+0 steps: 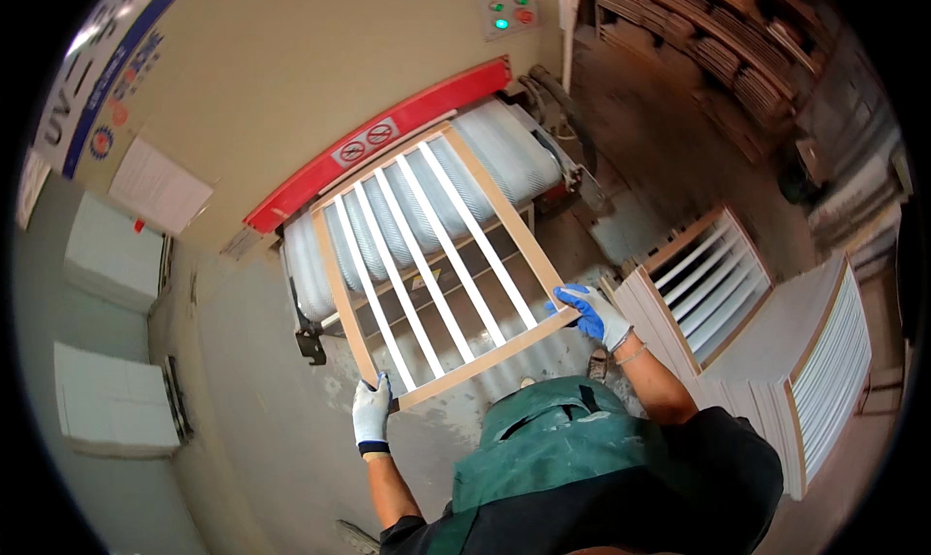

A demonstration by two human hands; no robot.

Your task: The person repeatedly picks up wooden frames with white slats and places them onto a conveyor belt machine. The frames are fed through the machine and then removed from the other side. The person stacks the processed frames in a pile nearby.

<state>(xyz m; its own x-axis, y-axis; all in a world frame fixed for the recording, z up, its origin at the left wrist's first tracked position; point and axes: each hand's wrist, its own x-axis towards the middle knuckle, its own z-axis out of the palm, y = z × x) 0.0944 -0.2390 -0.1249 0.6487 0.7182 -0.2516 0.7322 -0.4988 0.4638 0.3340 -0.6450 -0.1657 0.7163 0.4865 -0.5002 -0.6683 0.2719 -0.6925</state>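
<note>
Slatted frame [441, 264] seemingly on roller [504, 158]

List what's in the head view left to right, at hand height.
White wall panels → left hand → slatted wooden frame → right hand → stacked slatted frames → leaning white panels.

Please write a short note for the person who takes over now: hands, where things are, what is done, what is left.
Left hand: gloved, gripping the near-left corner of the slatted frame.
Right hand: gloved, gripping the near-right corner.
Frame: tilted, far end on the machine's rollers under the red guard.
Done: far end is at the rollers.
Left: most of the frame is outside the machine. More frames stand in a stack on the right.
</note>
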